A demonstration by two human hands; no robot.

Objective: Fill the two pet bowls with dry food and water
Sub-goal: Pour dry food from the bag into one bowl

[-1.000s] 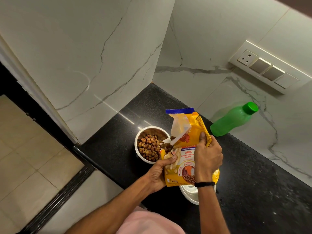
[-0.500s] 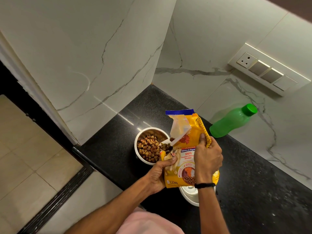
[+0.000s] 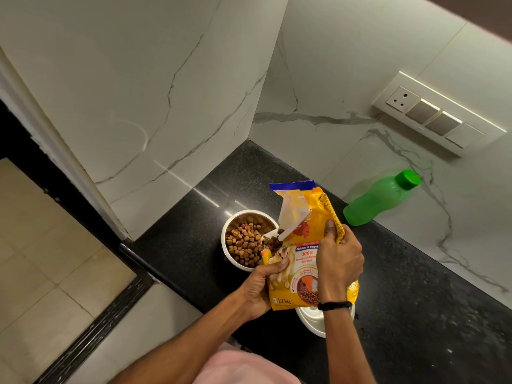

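Fingers (image 3: 350, 242) on both hands are curled tight round the yellow dog food bag (image 3: 306, 254), so neither one is loose at all. Right hand (image 3: 339, 261) grips the bag's upper right side, thumb pressed flat on the front and the rest wrapped round the edge. Left hand (image 3: 260, 286) pinches the lower left edge, thumb on the printed dog picture. The bag is held above the black countertop (image 3: 415, 300), tipped left, with its torn mouth right at the rim of the steel bowl (image 3: 241, 214). That bowl has a good pile of brown kibble (image 3: 245, 245) in it, and a few pieces show at the bag's opening. The second bowl (image 3: 313, 321) sits nearer the person, mostly hidden under the bag and the right wrist, so I honestly can't tell what's in it. The green bottle (image 3: 376, 198), cap on, is at the back of the counter next to the marble wall, well apart from both bowls. There's a black wristband (image 3: 333, 305) on the right wrist and a switch panel (image 3: 437, 120) up on the wall.
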